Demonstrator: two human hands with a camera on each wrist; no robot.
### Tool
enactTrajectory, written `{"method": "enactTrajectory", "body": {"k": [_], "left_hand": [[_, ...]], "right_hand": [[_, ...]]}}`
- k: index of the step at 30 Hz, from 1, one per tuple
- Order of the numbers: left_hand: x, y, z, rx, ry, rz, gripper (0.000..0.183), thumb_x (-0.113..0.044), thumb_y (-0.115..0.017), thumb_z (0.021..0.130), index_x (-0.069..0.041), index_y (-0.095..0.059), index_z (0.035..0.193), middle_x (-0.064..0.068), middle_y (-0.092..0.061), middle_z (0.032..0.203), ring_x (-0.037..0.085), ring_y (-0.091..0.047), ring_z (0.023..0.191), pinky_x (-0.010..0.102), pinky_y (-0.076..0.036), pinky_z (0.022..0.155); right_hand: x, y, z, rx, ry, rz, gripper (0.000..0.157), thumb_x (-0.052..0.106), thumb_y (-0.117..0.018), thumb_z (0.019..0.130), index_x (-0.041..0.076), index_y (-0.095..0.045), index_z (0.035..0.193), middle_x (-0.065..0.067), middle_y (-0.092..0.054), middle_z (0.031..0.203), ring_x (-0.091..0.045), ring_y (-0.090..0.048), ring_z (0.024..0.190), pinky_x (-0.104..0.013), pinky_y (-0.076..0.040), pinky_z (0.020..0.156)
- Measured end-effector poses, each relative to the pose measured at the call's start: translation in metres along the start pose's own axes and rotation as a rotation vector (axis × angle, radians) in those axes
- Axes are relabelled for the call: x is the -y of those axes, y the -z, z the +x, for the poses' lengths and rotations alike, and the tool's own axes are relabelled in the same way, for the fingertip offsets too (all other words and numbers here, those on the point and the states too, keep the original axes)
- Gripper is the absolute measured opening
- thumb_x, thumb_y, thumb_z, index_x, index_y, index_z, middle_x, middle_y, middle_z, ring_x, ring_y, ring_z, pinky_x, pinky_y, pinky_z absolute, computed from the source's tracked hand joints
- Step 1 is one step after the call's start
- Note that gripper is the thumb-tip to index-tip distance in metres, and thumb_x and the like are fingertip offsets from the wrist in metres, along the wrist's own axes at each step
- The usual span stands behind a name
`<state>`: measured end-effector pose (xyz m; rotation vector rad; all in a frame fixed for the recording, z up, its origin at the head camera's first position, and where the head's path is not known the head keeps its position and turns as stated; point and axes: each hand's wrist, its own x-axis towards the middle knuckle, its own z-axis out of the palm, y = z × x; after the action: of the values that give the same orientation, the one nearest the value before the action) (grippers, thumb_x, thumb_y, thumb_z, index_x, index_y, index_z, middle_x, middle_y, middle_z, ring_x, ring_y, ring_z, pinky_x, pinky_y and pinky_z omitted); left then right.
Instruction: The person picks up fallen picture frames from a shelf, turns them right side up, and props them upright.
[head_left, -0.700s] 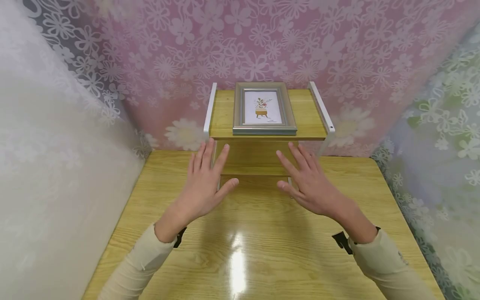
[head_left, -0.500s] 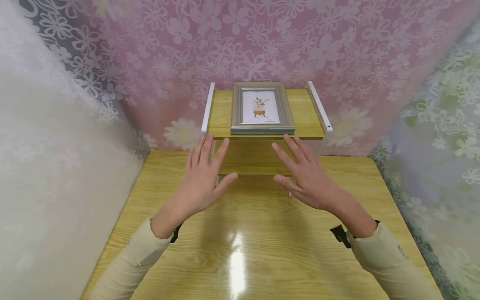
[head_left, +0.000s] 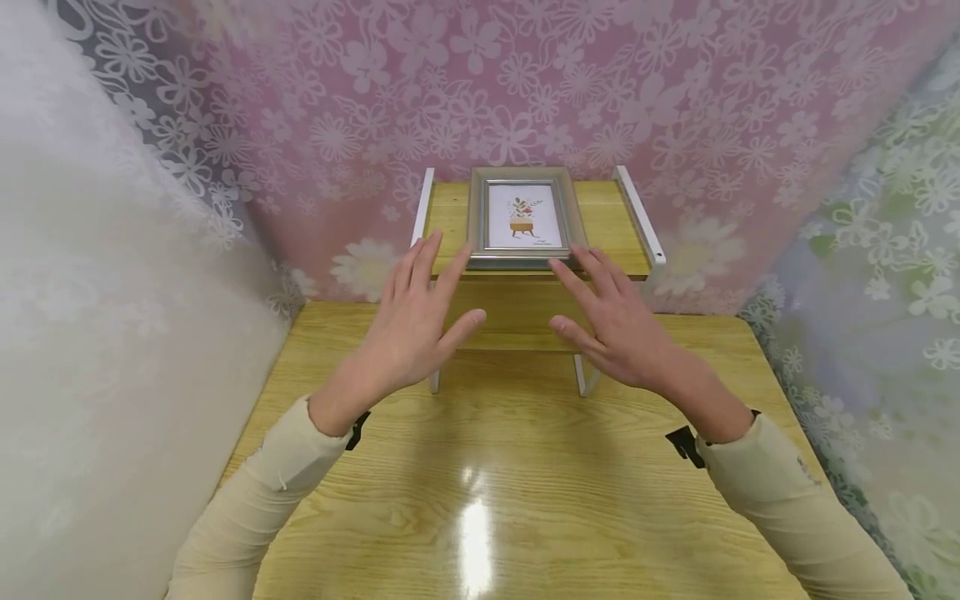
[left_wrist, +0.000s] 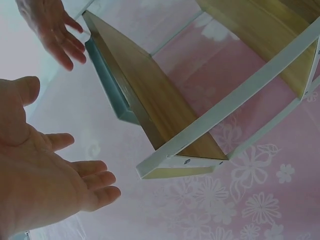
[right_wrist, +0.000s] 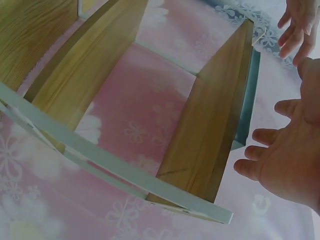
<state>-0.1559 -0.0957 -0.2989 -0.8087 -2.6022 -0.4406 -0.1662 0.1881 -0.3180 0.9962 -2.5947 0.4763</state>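
A silver-grey picture frame (head_left: 523, 259) with a potted-plant print lies flat on the top board of a small two-tier shelf (head_left: 450, 204). My left hand (head_left: 412, 325) is held over the shelf's front left, fingers spread. On the other side my right hand (head_left: 618, 333) has its fingers straight, their tips overlapping the frame's lower right corner in the head view. From the left wrist view, the left hand (left_wrist: 55, 175) appears apart from the frame's edge (left_wrist: 110, 85). In the right wrist view a gap also shows between the right hand (right_wrist: 285, 145) and the frame (right_wrist: 247, 102). Neither hand holds anything.
The shelf stands on a wooden table (head_left: 480, 450) against a pink flowered wall (head_left: 517, 83). White metal side rails (head_left: 640, 215) rise slightly above the top board. Pale panels (head_left: 112, 292) flank the table at left and right.
Both hands have moved forward and up in the head view, from in front of the shelf toward the picture frame. The frame and shelf stay in place.
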Motion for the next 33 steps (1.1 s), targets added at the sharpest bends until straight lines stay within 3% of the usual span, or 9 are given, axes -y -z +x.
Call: {"method": "enactTrajectory", "body": {"k": [6,15,27,33], "left_hand": [[0.007,0.008,0.019,0.054,0.055,-0.087,0.070,-0.051,-0.042,0.096,-0.017,-0.017,0.152,0.021,-0.010,0.154,0.038,-0.012,0.140,0.056,-0.015,0.111],[0.015,0.015,0.047,0.120,0.146,-0.200,0.070,-0.050,-0.042,0.097,-0.018,-0.014,0.152,0.019,-0.006,0.155,0.037,-0.009,0.141,0.054,-0.012,0.113],[0.029,0.016,0.076,0.178,0.202,-0.319,0.070,-0.046,-0.043,0.097,-0.015,-0.013,0.152,0.012,-0.015,0.154,0.028,-0.011,0.142,0.048,-0.012,0.114],[0.032,0.016,0.086,0.204,0.266,-0.382,0.069,-0.043,-0.044,0.097,-0.019,-0.011,0.152,0.010,-0.015,0.154,0.025,-0.015,0.141,0.046,-0.021,0.113]], "right_hand": [[-0.008,0.004,0.010,-0.024,-0.040,0.051,0.064,0.042,-0.042,0.099,0.016,-0.019,0.152,-0.020,-0.013,0.154,-0.037,-0.011,0.142,-0.062,-0.018,0.107],[-0.018,0.015,0.040,-0.002,-0.215,0.279,0.063,0.044,-0.039,0.100,0.019,-0.016,0.153,-0.011,-0.004,0.157,-0.031,-0.005,0.143,-0.062,-0.014,0.108],[-0.028,0.023,0.068,0.043,-0.256,0.305,0.063,0.044,-0.034,0.101,0.015,-0.014,0.153,-0.016,-0.009,0.156,-0.032,-0.008,0.143,-0.059,-0.013,0.110],[-0.039,0.025,0.081,-0.019,-0.325,0.357,0.060,0.038,-0.036,0.101,0.006,-0.022,0.150,-0.017,-0.022,0.152,-0.033,-0.021,0.139,-0.055,-0.024,0.109]]}}
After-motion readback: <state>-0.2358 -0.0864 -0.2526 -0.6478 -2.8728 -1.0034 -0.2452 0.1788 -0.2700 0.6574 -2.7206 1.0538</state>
